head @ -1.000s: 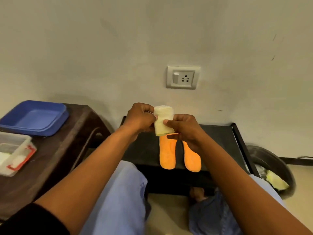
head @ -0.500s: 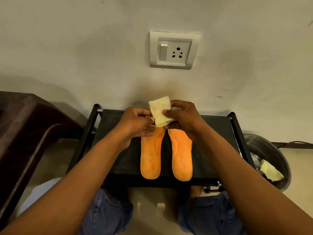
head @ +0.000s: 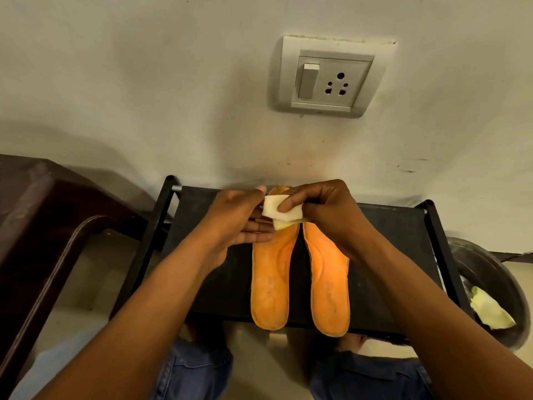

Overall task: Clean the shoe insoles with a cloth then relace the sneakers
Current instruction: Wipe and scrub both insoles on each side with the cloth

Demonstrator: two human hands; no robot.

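Two orange insoles lie side by side on a black rack: the left insole (head: 271, 281) and the right insole (head: 328, 287), toes toward me. Above their far ends I hold a small folded pale cloth (head: 281, 212). My right hand (head: 323, 217) pinches the cloth between thumb and fingers. My left hand (head: 239, 220) lies beside it with fingers stretched out flat under the cloth's lower edge, its thumb touching the cloth's upper corner. No sneakers or laces are in view.
The black rack (head: 398, 255) stands against a white wall with a switch socket (head: 328, 79). A dark brown stool (head: 43, 215) is at the left. A dark basin (head: 496, 295) with a crumpled yellow cloth (head: 490, 311) sits on the floor at the right.
The view has moved closer and lower over the rack. The cloth has been folded smaller and brought down near the insoles' far ends. My left fingers have straightened out under it.
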